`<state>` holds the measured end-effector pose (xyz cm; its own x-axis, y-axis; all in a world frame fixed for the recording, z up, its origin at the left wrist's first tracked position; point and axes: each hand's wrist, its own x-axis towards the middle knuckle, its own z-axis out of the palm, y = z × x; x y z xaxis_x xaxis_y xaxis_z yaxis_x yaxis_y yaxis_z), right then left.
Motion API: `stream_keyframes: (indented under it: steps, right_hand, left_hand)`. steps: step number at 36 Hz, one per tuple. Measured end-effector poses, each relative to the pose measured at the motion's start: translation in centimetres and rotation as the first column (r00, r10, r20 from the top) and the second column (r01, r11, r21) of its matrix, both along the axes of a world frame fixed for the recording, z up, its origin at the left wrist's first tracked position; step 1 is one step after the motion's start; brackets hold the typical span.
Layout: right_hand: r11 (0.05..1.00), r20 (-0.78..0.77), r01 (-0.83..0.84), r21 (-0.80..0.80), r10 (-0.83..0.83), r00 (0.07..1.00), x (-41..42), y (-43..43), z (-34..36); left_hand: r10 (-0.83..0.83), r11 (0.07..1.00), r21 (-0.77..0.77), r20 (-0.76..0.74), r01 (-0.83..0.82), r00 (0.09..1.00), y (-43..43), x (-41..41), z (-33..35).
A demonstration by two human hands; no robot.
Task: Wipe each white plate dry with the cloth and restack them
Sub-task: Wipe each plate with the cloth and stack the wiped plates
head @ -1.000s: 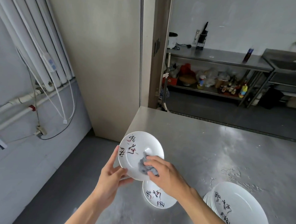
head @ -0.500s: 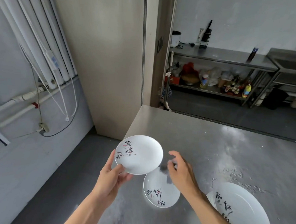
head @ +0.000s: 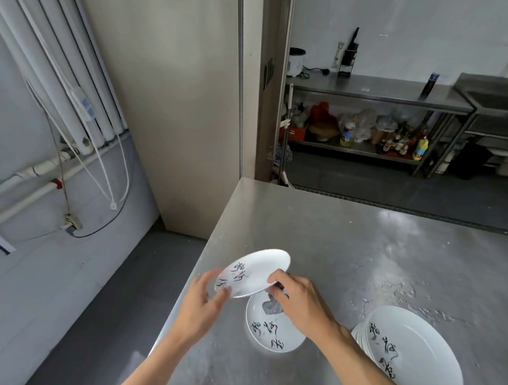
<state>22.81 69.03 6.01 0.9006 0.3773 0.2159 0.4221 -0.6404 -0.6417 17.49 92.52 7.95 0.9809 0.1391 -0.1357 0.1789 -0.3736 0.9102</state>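
The right hand point(head: 302, 305) grasped the held plate point(head: 254, 273) at the rim nearest it, thumb on top of the edge and fingers curled underneath. The plate was lifted clear of the table point(head: 361, 257) and tilted, its far edge higher than the edge in the hand, with the painted characters facing up. The grey cloth point(head: 271, 306) was bunched under the same fingers and hung just below the plate's rim.

The left hand point(head: 203, 301) was at the opposite rim of that plate, fingers spread and blurred. Its thumb lay against the edge, but I could not tell whether it gripped the plate or only touched it.

Directly beneath the right hand a single plate point(head: 275, 331) lay flat on the table, face up, partly covered by the hanging cloth and the knuckles. To the outer side of the right forearm, well apart from both hands, stood a stack of plates point(head: 415, 354), the top one showing the same brushwork.

Off to the outer side of the left hand, past the table's edge, white pipes point(head: 41, 175) ran along the wall. Far beyond both hands a steel shelf unit point(head: 370, 92) carried bottles point(head: 402, 141) on its lower level.
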Motion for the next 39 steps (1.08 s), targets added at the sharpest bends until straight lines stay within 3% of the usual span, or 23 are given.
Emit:
stream_keyframes:
  steps: [2,4,6,11,13,17,20,23,25,28,31,33,35,39]
  right_hand:
    - [1.0,-0.033,-0.005,-0.02,0.004,0.999,0.0,-0.1,0.1]
    - [1.0,-0.054,0.002,-0.027,-0.003,0.999,0.1,-0.1,0.3]
    - [1.0,-0.075,-0.002,-0.027,0.0,0.997,0.1,-0.1,0.5]
    - [0.997,-0.119,-0.049,-0.067,0.041,0.992,0.1,0.2,1.0]
    - [0.997,-0.125,-0.057,-0.052,0.05,0.991,0.1,0.3,1.4]
    - [1.0,-0.159,-0.017,0.018,0.02,0.987,0.3,0.2,1.9]
    - [0.981,-0.165,0.125,0.15,-0.1,0.981,0.4,0.5,2.2]
    - [0.859,-0.17,0.356,0.369,-0.314,0.934,0.5,1.6,2.7]
    - [0.815,-0.172,0.416,0.403,-0.38,0.909,0.3,2.5,3.4]
    - [0.876,-0.204,0.243,0.416,-0.171,0.964,-0.1,3.3,4.2]
    - [0.99,-0.132,-0.036,0.135,0.054,0.99,-0.5,3.1,4.2]
    - [0.99,-0.005,-0.096,-0.106,0.096,0.995,-0.3,2.8,3.7]
    - [0.963,0.084,-0.118,-0.242,0.142,0.986,-0.3,2.7,3.4]
    - [0.949,0.165,-0.181,-0.26,0.228,0.959,-1.0,2.2,3.2]
  left_hand:
    - [-0.216,0.952,0.262,0.204,0.159,0.955,0.7,-0.2,0.0]
    - [-0.42,0.848,0.446,0.241,0.285,0.875,1.1,-0.2,-0.3]
    - [-0.494,0.759,0.581,0.219,0.294,0.841,1.2,0.0,-0.3]
    - [-0.573,0.636,0.726,0.218,0.261,0.79,0.6,0.5,-0.5]
    - [-0.567,0.641,0.73,0.243,0.237,0.787,0.5,0.5,-0.7]
    - [-0.415,0.817,0.518,0.226,0.252,0.882,0.0,0.6,-0.9]
    - [-0.309,0.948,0.114,0.122,0.296,0.943,-0.5,0.5,-0.9]
    - [-0.216,0.91,-0.356,0.036,0.215,0.976,-1.1,-0.4,-0.1]
    - [-0.187,0.831,-0.541,-0.052,0.129,0.981,-1.5,-0.8,0.0]
    - [-0.129,0.751,-0.661,-0.17,-0.016,0.977,-2.3,-0.9,0.1]
    - [-0.09,0.679,-0.726,-0.229,-0.109,0.969,-2.8,-0.6,0.0]
    - [-0.071,0.646,-0.749,-0.248,-0.145,0.966,-2.8,-0.4,0.0]
    - [-0.052,0.622,-0.763,-0.266,-0.177,0.963,-2.6,-0.3,-0.1]
    - [-0.053,0.603,-0.773,-0.285,-0.197,0.957,-2.0,-0.4,-0.5]
